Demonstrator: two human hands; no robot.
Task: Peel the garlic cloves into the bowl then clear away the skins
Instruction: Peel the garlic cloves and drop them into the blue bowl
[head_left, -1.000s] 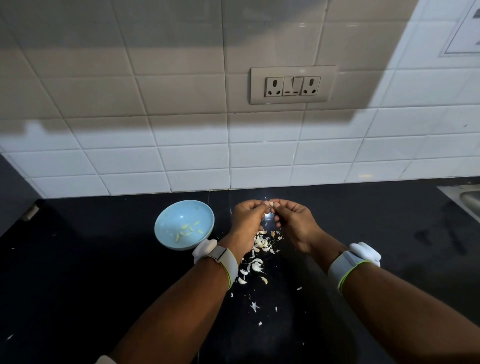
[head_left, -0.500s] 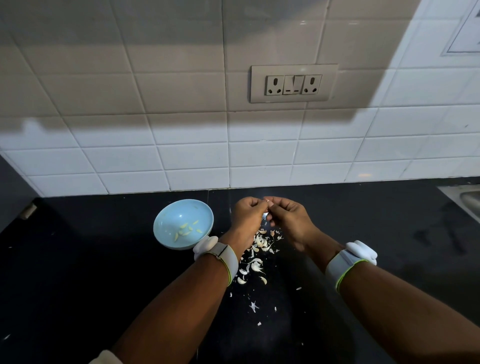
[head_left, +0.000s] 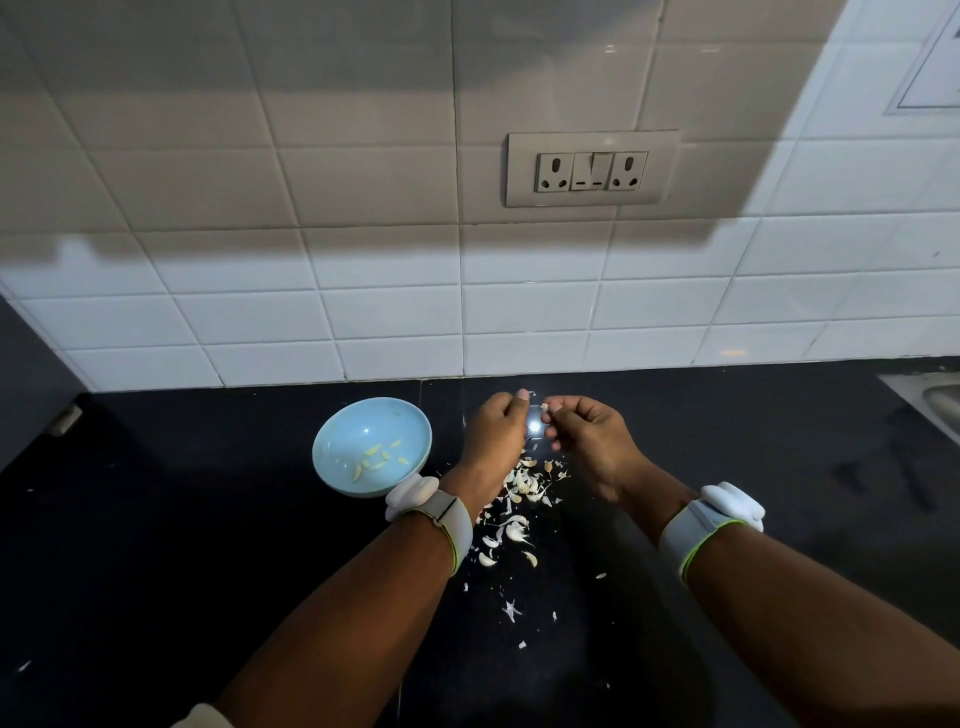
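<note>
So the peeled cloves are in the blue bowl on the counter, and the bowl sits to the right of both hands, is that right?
Not quite. In the head view the bowl with the peeled cloves does sit on the counter, but to the left of both hands, beside the left hand, not the right hand.

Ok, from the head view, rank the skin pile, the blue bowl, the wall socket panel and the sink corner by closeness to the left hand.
From the left hand:
1. Skin pile, just beneath and beside it.
2. Blue bowl, to its left.
3. Wall socket panel, up on the tiles.
4. Sink corner, far right edge.
</note>
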